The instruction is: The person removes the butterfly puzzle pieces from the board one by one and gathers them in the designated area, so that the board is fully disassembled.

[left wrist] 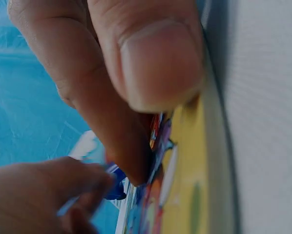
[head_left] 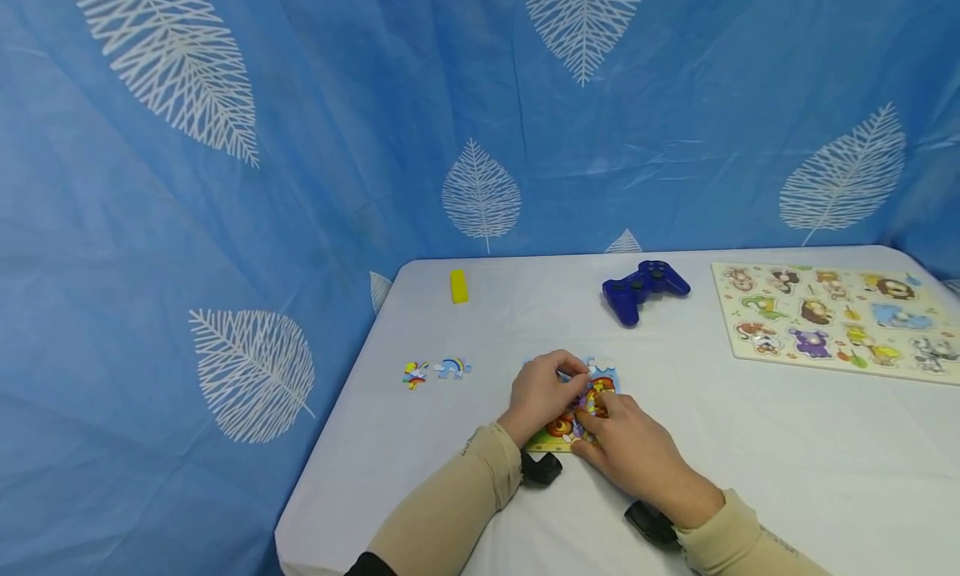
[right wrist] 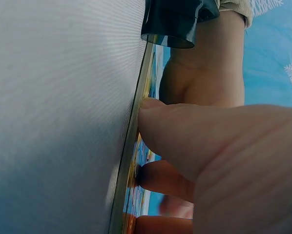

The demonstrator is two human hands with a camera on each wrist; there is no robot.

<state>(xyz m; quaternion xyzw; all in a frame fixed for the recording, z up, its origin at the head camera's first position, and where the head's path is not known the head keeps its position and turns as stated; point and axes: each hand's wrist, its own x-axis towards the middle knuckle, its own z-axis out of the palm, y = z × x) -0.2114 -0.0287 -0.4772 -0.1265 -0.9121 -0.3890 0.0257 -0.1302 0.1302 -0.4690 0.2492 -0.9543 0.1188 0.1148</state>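
Note:
A small colourful jigsaw puzzle (head_left: 551,445) with a cartoon picture lies under both hands. My left hand (head_left: 546,391) is over its upper left part, fingers bent, thumb and index tips close together; whether a piece is between them is hidden. In the left wrist view the left hand (left wrist: 53,190) is blurred, just above the picture. My right hand (head_left: 637,447) rests at the lower right, extended fingers touching the picture. The right thumb (right wrist: 160,122) lies at the front edge. Two loose jigsaw pieces, one multicoloured (head_left: 415,374) and one with a rainbow (head_left: 452,368), lie to the left.
At the back of the white table (head_left: 360,476) are a yellow block (head_left: 459,286) and a blue game controller (head_left: 645,291). A wooden animal puzzle board (head_left: 836,319) lies at the right. Blue leaf-patterned cloth (head_left: 375,142) hangs behind and to the left.

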